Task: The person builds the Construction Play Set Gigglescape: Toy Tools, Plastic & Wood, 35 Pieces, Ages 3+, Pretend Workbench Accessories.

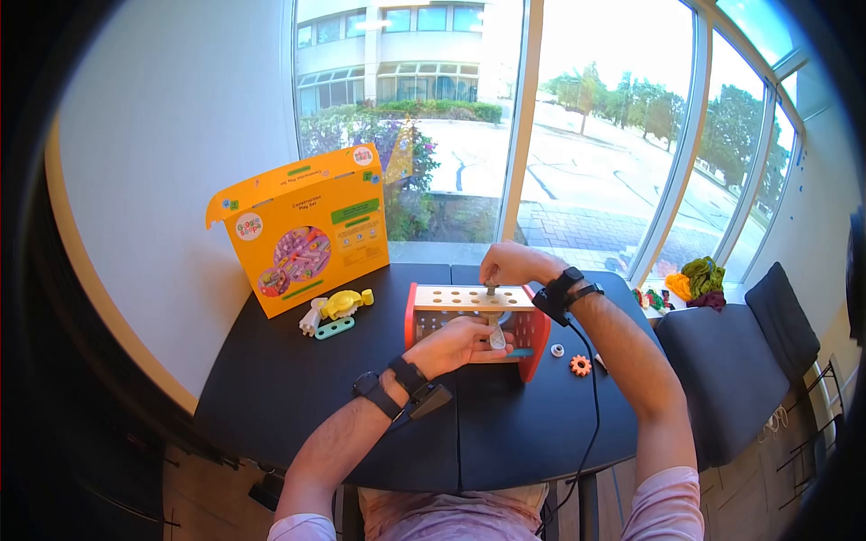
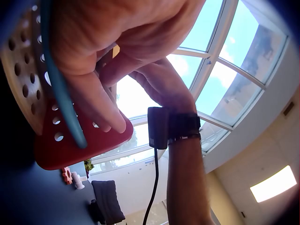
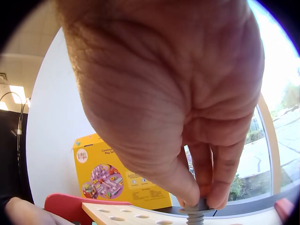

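A toy workbench (image 1: 433,322) with red side panels and a pale wooden top with holes stands on the black table. My right hand (image 1: 519,264) reaches over the top and pinches the head of a grey plastic bolt (image 3: 195,216). The bolt's threaded shank shows below the fingertips at the wood. Under the top, my left hand (image 1: 458,344) holds a pale plastic piece (image 1: 497,338) between thumb and fingers, below the bolt; its exact kind cannot be told. In the left wrist view a teal strip (image 2: 65,98) runs along the bench beside the left hand.
On the right lie an orange gear (image 1: 580,365) and a small white piece (image 1: 557,350). Yellow (image 1: 346,303), white and teal (image 1: 335,329) toy parts lie at the left, before the yellow box (image 1: 311,234). A black cable (image 1: 591,424) hangs from the right wrist across the table.
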{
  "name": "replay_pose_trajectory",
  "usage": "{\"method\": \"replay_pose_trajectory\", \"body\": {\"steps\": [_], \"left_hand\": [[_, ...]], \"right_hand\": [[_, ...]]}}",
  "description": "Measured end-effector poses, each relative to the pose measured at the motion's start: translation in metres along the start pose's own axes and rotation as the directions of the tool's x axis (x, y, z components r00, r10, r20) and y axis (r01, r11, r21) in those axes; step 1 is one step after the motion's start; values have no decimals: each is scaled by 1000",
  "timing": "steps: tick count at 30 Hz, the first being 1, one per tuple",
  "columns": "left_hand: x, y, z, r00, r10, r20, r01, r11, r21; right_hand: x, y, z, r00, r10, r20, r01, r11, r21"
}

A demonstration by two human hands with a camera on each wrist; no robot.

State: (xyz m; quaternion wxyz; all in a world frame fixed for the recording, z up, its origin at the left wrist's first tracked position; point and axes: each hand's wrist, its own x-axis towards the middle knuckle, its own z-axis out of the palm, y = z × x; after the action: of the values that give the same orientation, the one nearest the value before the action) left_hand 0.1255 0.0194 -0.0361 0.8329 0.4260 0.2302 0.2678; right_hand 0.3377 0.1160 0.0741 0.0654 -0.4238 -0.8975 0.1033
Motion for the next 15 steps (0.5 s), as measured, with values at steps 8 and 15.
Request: {"method": "replay_pose_trajectory", "body": {"steps": [8, 15], "left_hand": [[3, -2, -4, 999, 40, 2, -40, 999, -22], [4, -6, -14, 995, 89, 50, -83, 990, -116]], "right_hand": [[-4, -10, -4, 1000, -1, -10, 1, 998, -57], [-5, -7, 0, 999, 27, -19, -28, 997, -71]]}}
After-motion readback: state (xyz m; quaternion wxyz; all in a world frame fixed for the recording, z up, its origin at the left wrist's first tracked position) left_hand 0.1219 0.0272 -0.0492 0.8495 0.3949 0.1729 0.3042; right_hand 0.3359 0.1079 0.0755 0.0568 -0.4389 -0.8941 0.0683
